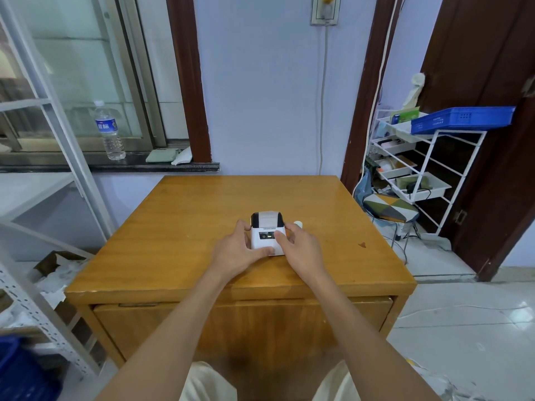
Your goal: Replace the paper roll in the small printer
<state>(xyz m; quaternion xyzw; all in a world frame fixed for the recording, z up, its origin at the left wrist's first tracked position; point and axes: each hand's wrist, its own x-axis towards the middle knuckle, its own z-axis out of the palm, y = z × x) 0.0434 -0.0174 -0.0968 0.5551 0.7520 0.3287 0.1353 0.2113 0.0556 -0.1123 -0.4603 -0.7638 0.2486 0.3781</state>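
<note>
A small white printer [265, 230] with a black top and a dark display panel stands in the middle of the wooden table [179, 227]. My left hand [238, 250] grips its left side, thumb along the front lower edge. My right hand [301, 248] holds its right side, with the thumb pressed on the front panel beside the display. The lid looks closed, with a pale strip across the top. A small white paper roll [298, 224] peeks out on the table just behind my right hand, mostly hidden by it.
A white wire rack [428, 169] with trays and a blue basket [463, 120] stands to the right, a stool [390, 208] in front of it. A water bottle [110, 131] stands on the window ledge at left. Metal shelving [34, 308] lines the left side.
</note>
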